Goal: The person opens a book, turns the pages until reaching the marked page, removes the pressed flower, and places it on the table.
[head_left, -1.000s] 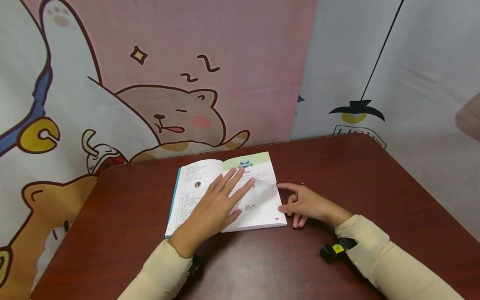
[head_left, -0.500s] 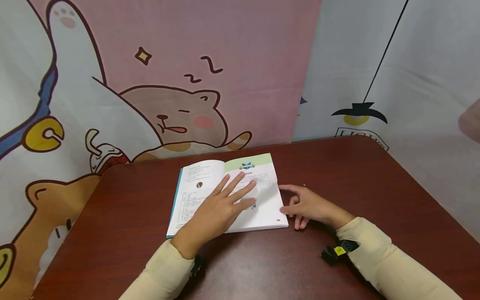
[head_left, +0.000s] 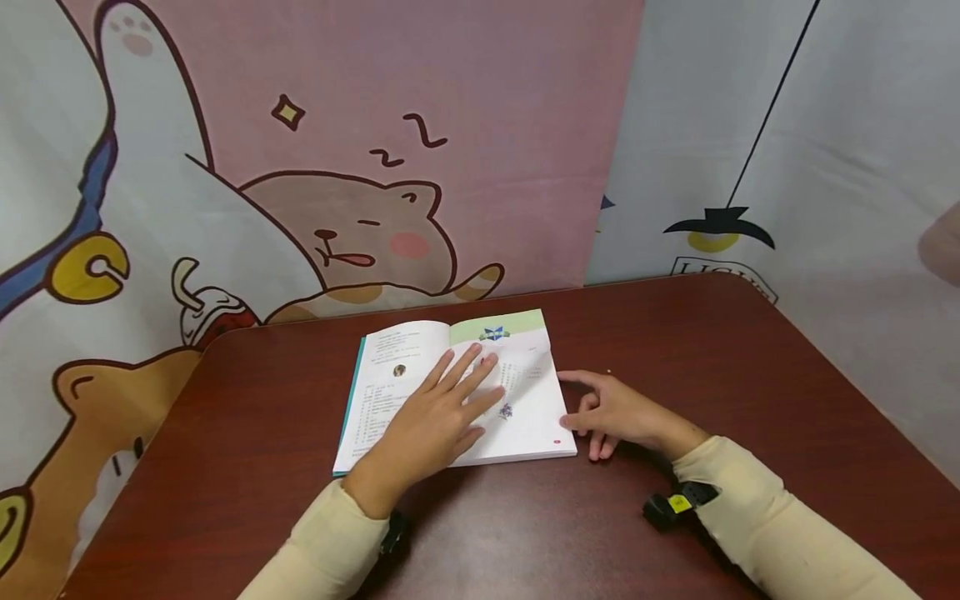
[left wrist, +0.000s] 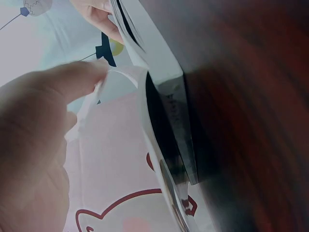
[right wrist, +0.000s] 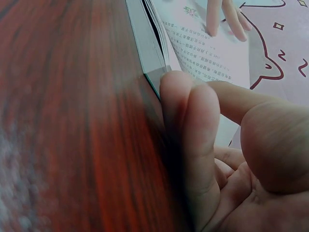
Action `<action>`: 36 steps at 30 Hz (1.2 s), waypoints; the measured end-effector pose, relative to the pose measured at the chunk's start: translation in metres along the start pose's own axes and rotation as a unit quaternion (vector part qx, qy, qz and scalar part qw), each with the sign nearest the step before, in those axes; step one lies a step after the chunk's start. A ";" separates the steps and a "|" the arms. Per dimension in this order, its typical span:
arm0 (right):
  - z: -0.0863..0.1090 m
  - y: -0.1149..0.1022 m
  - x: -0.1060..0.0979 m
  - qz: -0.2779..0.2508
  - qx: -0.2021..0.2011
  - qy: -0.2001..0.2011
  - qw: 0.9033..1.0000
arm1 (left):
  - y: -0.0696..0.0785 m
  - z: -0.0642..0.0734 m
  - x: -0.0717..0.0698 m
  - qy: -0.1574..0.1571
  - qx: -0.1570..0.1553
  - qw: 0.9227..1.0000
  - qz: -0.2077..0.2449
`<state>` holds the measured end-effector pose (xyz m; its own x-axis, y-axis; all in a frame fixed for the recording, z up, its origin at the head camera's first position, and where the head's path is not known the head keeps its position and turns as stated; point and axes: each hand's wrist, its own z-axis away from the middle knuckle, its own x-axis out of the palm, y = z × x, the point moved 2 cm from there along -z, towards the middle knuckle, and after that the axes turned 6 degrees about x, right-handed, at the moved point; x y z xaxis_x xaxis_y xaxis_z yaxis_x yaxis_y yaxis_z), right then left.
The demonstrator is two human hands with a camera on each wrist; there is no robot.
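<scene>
An open paperback book [head_left: 528,429] with a teal cover edge lies on the table. My left hand [head_left: 431,421] is spread over its right-hand page, fingers long and apart, wrist crossing the lower left page. Its thumb [left wrist: 77,82] is beside a sheet that bows up from the pages in the left wrist view. My right hand [head_left: 622,408] touches the book's right edge with index finger and thumb apart; the other fingers bend below. Two of those fingertips [right wrist: 176,92] are at the book's corner in the right wrist view. The text under my left palm is hidden.
The reddish-brown wooden table [head_left: 480,542] meets a cartoon-printed wall cloth [head_left: 450,108] behind the book. A black wrist camera [head_left: 663,508] is strapped at the right wrist. At the far right edge a blurred skin-toned shape [head_left: 941,246] intrudes.
The sheets under my left hand have shifted, so different print and a small picture show on the right page. My left fingers slide slightly; the right hand stays at the edge.
</scene>
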<state>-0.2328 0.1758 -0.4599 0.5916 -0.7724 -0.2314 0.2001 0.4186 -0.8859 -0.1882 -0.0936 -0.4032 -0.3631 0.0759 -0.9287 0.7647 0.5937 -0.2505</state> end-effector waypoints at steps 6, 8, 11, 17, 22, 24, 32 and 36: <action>-0.001 0.000 0.003 0.001 0.002 -0.002 1.000 | -0.002 0.003 0.002 -0.008 -0.014 1.000 -0.010; -0.001 -0.001 0.003 0.000 0.002 -0.001 1.000 | -0.002 0.004 0.003 -0.004 -0.010 1.000 -0.009; -0.001 -0.002 0.003 0.001 0.002 -0.001 1.000 | -0.001 0.004 0.004 -0.001 -0.006 1.000 -0.001; 0.000 -0.003 0.004 0.006 0.007 0.002 1.000 | -0.001 0.005 0.005 0.002 0.004 1.000 0.011; -0.001 -0.004 0.003 0.009 0.006 0.009 1.000 | -0.003 0.005 0.007 0.008 0.006 1.000 0.013; -0.001 -0.004 0.002 0.009 0.005 0.010 1.000 | -0.003 0.004 0.007 0.012 0.006 1.000 0.016; -0.001 -0.002 0.000 0.011 0.003 0.011 1.000 | -0.003 0.003 0.009 0.009 -0.002 1.000 0.015; -0.001 -0.002 -0.001 0.009 0.004 0.010 1.000 | -0.003 0.003 0.008 -0.004 -0.019 1.000 0.021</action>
<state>-0.2344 0.1750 -0.4587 0.5794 -0.7741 -0.2549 0.1961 0.4360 -0.8783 -0.1921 -0.0975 -0.4110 -0.3263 0.0947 -0.9405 0.7587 0.6197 -0.2008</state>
